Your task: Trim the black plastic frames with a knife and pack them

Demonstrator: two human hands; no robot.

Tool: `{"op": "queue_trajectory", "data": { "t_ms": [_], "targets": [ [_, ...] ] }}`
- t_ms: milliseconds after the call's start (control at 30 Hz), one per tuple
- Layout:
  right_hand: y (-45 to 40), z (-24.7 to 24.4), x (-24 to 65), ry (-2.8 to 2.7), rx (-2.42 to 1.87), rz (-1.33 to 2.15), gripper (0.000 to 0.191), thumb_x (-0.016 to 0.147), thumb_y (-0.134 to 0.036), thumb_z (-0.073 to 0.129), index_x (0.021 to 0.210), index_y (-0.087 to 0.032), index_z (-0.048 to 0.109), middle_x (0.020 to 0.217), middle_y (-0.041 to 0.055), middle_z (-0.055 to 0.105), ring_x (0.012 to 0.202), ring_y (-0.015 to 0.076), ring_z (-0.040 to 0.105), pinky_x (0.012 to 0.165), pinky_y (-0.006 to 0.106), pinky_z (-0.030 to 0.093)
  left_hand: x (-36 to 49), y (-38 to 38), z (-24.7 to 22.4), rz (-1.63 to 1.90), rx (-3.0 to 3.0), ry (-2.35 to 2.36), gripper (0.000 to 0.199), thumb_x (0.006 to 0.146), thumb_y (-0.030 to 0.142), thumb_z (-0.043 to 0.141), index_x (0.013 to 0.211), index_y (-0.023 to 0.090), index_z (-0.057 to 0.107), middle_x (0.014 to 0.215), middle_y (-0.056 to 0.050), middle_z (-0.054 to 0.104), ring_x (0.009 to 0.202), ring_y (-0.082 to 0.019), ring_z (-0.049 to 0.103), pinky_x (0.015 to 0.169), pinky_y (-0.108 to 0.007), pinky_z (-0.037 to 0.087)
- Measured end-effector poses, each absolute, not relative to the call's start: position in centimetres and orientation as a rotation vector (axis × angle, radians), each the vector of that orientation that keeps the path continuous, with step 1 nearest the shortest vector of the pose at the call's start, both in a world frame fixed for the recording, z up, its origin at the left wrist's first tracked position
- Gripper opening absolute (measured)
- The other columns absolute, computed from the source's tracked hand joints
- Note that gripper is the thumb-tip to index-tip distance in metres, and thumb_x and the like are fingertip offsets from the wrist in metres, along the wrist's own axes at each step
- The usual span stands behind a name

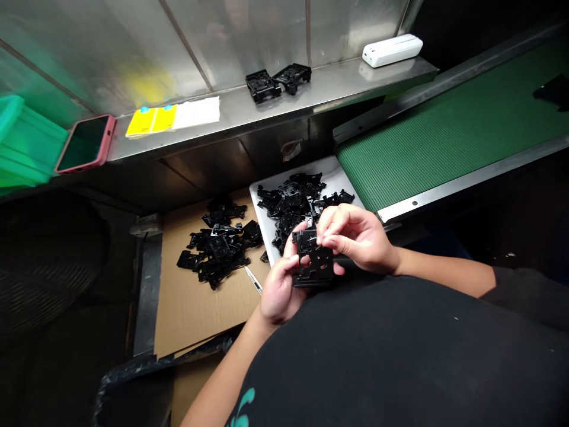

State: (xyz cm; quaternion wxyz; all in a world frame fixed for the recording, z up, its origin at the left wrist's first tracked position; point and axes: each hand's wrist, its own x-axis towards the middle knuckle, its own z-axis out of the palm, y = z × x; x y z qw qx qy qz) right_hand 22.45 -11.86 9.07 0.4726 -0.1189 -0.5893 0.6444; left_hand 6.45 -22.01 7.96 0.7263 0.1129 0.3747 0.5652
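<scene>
- The right hand (360, 237) covers the far right corner of the black part (317, 273), so what lies there is hidden.
- Its thumb and forefinger come together over that corner; I cannot tell whether they clamp some small piece between them.
- The left hand (280, 290) has its fingers clamped on the part from the left and beneath; the underside is out of sight.
- The part is held in front of the dark shirt (391, 350), at the near side of the white tray (329, 168).
- It looks flat and roughly rectangular, probably plastic, with holes through its face, raised detail toward the far end and a straight near edge.
- The hands and the part hide the tray's near right portion, and single pieces in its black heap (288, 204) are hard to separate.
- Left of the tray, another dark pile (222, 252) lies on cardboard (191, 311), with a slim pale tool (253, 280) at its near right.
- At far right, a dark piece (555, 93) on the green conveyor belt (418, 148) is cut off by the view's edge.
</scene>
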Motion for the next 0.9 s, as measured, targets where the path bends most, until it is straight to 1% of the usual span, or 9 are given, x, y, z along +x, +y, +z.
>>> {"op": "queue_trajectory", "data": {
  "t_ms": [100,200,300,367,467,633,800,833,900],
  "targets": [
    [-12.0,9.1,22.5,-1.429,-0.268,1.590,0.020,0.091,-0.026,0.085,0.084,-0.022,0.067,0.086,0.0028,0.071,0.076,0.0158,0.067,0.066,0.032,0.062,6.4,-22.2,8.0,1.254,0.257,0.804,0.071,0.089,0.030,0.065,0.158,0.029,0.052,0.131,-0.006,0.075,0.117,-0.034,0.072,0.107,-0.051,0.056],
    [-12.3,9.1,22.6,-1.421,-0.224,1.607,0.015,0.092,-0.022,0.084,0.088,-0.022,0.069,0.088,0.0030,0.071,0.074,0.0149,0.067,0.056,0.026,0.058,6.3,-22.5,8.0,1.255,0.266,0.791,0.070,0.088,0.030,0.065,0.157,0.027,0.052,0.132,-0.007,0.075,0.119,-0.033,0.072,0.110,-0.052,0.055],
    [-12.6,9.2,22.8,-1.432,-0.244,1.631,0.013,0.093,-0.021,0.082,0.091,-0.023,0.069,0.091,0.0030,0.072,0.072,0.0147,0.066,0.050,0.025,0.055,6.2,-22.8,8.1,1.258,0.274,0.774,0.069,0.088,0.028,0.063,0.156,0.026,0.053,0.134,-0.007,0.074,0.120,-0.033,0.072,0.111,-0.052,0.054],
    [-12.8,9.3,22.9,-1.442,-0.259,1.638,0.015,0.093,-0.024,0.083,0.090,-0.024,0.069,0.091,0.0028,0.072,0.071,0.0151,0.066,0.051,0.026,0.056,6.1,-22.9,8.1,1.259,0.274,0.766,0.069,0.088,0.028,0.063,0.156,0.027,0.052,0.135,-0.008,0.074,0.121,-0.034,0.072,0.112,-0.053,0.054],
    [-13.0,9.3,23.0,-1.459,-0.248,1.639,0.016,0.092,-0.027,0.084,0.088,-0.024,0.069,0.090,0.0031,0.073,0.073,0.0168,0.067,0.056,0.030,0.061,5.9,-23.1,7.9,1.262,0.278,0.746,0.069,0.089,0.029,0.064,0.156,0.028,0.051,0.137,-0.008,0.073,0.124,-0.036,0.071,0.111,-0.055,0.054],
    [-13.0,9.3,22.9,-1.477,-0.210,1.641,0.013,0.093,-0.025,0.083,0.089,-0.024,0.071,0.089,0.0039,0.073,0.079,0.0192,0.070,0.062,0.034,0.064,5.4,-23.4,7.4,1.261,0.322,0.702,0.068,0.091,0.028,0.062,0.158,0.029,0.049,0.145,-0.008,0.069,0.129,-0.036,0.070,0.113,-0.054,0.053],
    [-13.0,9.2,22.5,-1.472,-0.148,1.619,0.012,0.092,-0.019,0.083,0.091,-0.022,0.072,0.089,0.0037,0.074,0.081,0.0181,0.071,0.064,0.032,0.066,5.2,-23.8,7.1,1.270,0.328,0.694,0.069,0.091,0.029,0.060,0.159,0.029,0.048,0.147,-0.007,0.068,0.129,-0.034,0.070,0.115,-0.053,0.052],
    [-13.1,9.1,22.4,-1.475,-0.135,1.615,0.012,0.092,-0.017,0.083,0.092,-0.022,0.072,0.090,0.0037,0.074,0.082,0.0178,0.071,0.063,0.030,0.066,5.2,-23.8,7.2,1.273,0.324,0.704,0.069,0.092,0.029,0.059,0.159,0.029,0.048,0.146,-0.008,0.069,0.128,-0.034,0.070,0.115,-0.053,0.053],
    [-13.2,9.1,22.2,-1.475,-0.128,1.622,0.013,0.092,-0.012,0.081,0.094,-0.021,0.072,0.094,0.0041,0.073,0.081,0.0168,0.072,0.056,0.025,0.064,5.2,-23.8,7.3,1.290,0.314,0.734,0.067,0.094,0.031,0.058,0.160,0.026,0.048,0.142,-0.009,0.071,0.126,-0.033,0.071,0.115,-0.054,0.053]
  ]
}}
